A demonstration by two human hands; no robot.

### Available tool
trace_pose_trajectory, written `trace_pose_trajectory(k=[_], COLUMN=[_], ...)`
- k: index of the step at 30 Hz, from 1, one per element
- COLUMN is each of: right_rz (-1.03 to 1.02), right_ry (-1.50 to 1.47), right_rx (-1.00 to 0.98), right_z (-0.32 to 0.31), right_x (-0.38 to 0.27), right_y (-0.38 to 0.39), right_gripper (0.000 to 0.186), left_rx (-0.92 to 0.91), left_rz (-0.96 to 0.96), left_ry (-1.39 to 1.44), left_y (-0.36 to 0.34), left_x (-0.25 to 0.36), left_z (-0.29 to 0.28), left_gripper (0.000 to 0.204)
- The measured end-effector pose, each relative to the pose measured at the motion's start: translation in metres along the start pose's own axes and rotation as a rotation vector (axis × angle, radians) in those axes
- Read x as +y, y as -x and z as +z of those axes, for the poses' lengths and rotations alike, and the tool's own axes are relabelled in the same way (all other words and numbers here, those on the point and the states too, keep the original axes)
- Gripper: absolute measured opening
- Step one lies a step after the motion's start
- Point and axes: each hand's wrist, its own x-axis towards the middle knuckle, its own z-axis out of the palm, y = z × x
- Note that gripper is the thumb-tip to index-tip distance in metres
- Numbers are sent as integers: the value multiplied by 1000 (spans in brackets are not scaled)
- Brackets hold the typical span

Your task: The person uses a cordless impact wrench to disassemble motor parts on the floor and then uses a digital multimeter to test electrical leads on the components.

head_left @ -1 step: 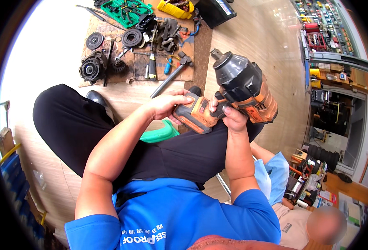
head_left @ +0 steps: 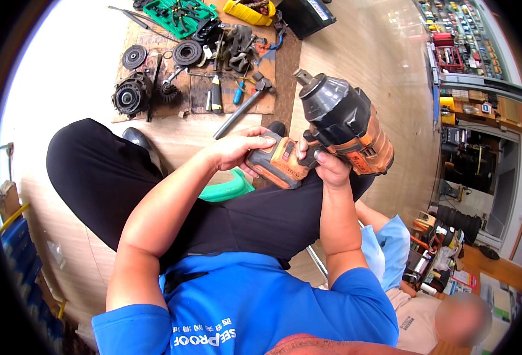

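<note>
A black and orange cordless impact wrench (head_left: 348, 118) rests over my right thigh, its square drive pointing up and to the left. My right hand (head_left: 334, 170) is wrapped round its handle just below the motor housing. Closed on the battery pack (head_left: 277, 167) at the handle's base is my left hand (head_left: 235, 149), thumb on top and fingers partly hidden beneath. Beyond my left hand, a hammer (head_left: 241, 111) lies slantwise with its head away from me. A dark, round finned alternator-like part (head_left: 131, 95) sits farther left, beside a rotor (head_left: 168, 92).
Stained cardboard (head_left: 196, 105) carries a screwdriver (head_left: 239, 94), pulleys (head_left: 187, 53) and other parts. Behind are a green tool case (head_left: 178, 16), a yellow bin (head_left: 249, 12) and a black box (head_left: 305, 18). A green plastic piece (head_left: 228, 188) lies under my legs. Another person (head_left: 412, 316) sits at right.
</note>
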Motion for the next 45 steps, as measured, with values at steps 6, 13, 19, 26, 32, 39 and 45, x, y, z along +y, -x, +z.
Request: trace_pose_trajectory(k=[6, 13, 19, 26, 32, 39, 45], right_rz=[73, 35, 40, -15, -32, -187, -249], right_ry=[137, 363, 477, 771, 400, 39, -29], right_rx=[-13, 58, 96, 60, 65, -101, 59], right_z=[-12, -9, 2, 6, -13, 27, 20], right_x=[4, 7, -5, -12, 4, -14, -17], right_y=[11, 21, 22, 17, 25, -15, -25], right_gripper=[46, 34, 34, 38, 48, 49, 67], left_rx=[30, -121, -131, -105, -13, -23, -33], left_rz=[160, 177, 194, 267, 258, 276, 266], left_ry=[123, 267, 292, 241, 274, 151, 108], left_y=[-10, -7, -1, 10, 9, 21, 15], left_x=[-29, -37, -31, -22, -37, -22, -17], left_z=[3, 6, 8, 6, -25, -50, -48], left_gripper=[54, 51, 49, 46, 45, 62, 64])
